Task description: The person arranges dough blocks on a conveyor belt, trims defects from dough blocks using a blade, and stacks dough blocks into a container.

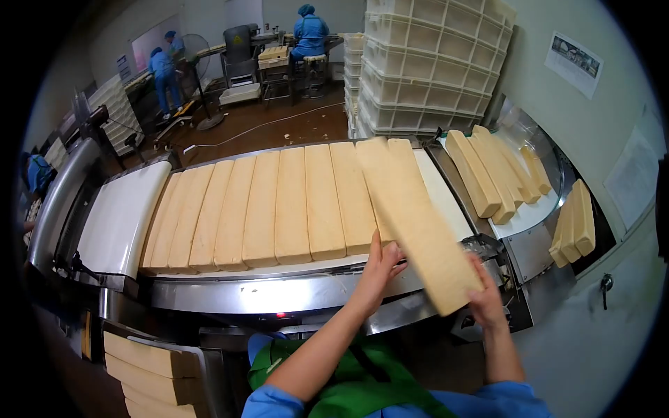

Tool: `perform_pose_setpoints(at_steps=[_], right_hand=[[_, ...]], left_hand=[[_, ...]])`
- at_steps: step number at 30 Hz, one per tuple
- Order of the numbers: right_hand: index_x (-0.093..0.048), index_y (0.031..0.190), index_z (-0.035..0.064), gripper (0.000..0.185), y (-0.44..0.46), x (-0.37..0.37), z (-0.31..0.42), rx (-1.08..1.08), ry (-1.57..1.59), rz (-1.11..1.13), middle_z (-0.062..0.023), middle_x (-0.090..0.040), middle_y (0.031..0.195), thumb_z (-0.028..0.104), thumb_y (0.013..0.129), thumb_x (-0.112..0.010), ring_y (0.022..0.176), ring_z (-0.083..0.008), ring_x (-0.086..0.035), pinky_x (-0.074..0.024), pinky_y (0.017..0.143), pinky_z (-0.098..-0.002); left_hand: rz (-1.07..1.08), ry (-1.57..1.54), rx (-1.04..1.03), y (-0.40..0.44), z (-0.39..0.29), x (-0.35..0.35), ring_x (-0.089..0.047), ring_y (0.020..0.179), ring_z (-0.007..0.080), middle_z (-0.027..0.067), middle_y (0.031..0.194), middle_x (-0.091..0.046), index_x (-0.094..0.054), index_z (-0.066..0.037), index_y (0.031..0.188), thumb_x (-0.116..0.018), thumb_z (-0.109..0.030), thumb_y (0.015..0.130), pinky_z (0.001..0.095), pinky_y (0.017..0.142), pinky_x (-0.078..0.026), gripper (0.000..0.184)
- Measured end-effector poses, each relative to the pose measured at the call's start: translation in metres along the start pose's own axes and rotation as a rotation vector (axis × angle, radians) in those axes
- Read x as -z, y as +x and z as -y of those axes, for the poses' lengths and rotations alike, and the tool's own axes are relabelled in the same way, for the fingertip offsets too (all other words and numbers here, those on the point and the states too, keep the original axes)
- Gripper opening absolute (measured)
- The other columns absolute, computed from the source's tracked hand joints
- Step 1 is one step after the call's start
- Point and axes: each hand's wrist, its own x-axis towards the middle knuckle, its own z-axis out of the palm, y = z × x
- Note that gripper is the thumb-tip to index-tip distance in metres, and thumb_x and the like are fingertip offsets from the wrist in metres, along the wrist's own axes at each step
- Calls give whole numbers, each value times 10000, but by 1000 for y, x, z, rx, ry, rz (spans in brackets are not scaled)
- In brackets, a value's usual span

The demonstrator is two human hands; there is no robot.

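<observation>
A long, pale-yellow slab [418,230] is tilted above the right end of the row, slightly blurred; its exact kind I cannot tell. My right hand [486,296] grips its near end at the right edge. Close to the slab's left edge is my left hand [380,272], fingers apart; whether it touches the slab I cannot tell. Side by side on the white conveyor belt [118,219] lie several similar slabs [261,209]. The held slab partly covers those at the row's right end.
More long slabs [488,171] lie on the side table at right, with a few at its outer edge [575,219]. Several slabs [150,376] sit stacked at lower left. Tall white crates [432,70] stand behind the belt. People in blue [310,35] work farther back.
</observation>
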Motion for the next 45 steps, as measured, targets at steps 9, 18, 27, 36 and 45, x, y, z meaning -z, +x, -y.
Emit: perform_pose_setpoints(at_steps=[9, 18, 27, 36, 45], right_hand=[[-383, 1394, -45, 693, 289, 266, -104, 440, -1961, -333, -262, -388, 1438, 407, 907, -581, 1351, -384, -345, -273, 1126, -441], [-341, 1428, 17, 679, 319, 204, -63, -49, -1918, -396, -238, -497, 1328, 327, 890, -616, 1222, -409, -470, -390, 1026, -500], [-418, 1386, 21, 665, 333, 191, -90, 50, -1656, -332, -236, -516, 1300, 342, 863, -673, 1084, -367, -566, -479, 906, -463], [-458, 1379, 57, 709, 320, 209, -59, 241, -1096, -275, -210, -538, 1299, 388, 815, -731, 1020, -348, -611, -516, 869, -462], [-498, 1357, 95, 680, 213, 108, -25, 440, -798, -260, -202, -507, 1335, 411, 806, -742, 1044, -378, -595, -503, 920, -469]], left_hand=[[-427, -135, -374, -81, -48, 92, -574, 1027, 180, 98, 1201, -556, -407, -5, 1305, -642, -216, 917, 326, 881, -494, 500], [-920, 10, -660, -295, -111, 206, -625, 979, 194, 105, 1122, -619, -489, 2, 1260, -623, -322, 929, 337, 860, -525, 482], [-1474, -29, -642, -515, -124, 296, -575, 1160, 279, 154, 1273, -582, -446, -14, 1359, -481, -516, 956, 413, 993, -475, 645], [-1805, 46, -671, -517, -71, 397, -571, 1093, 229, 153, 1245, -580, -411, 32, 1366, -483, -222, 991, 327, 927, -466, 459], [-1956, 342, -490, -509, -63, 418, -480, 1233, 329, 231, 1336, -501, -366, 57, 1396, -470, -283, 985, 365, 1041, -374, 544]])
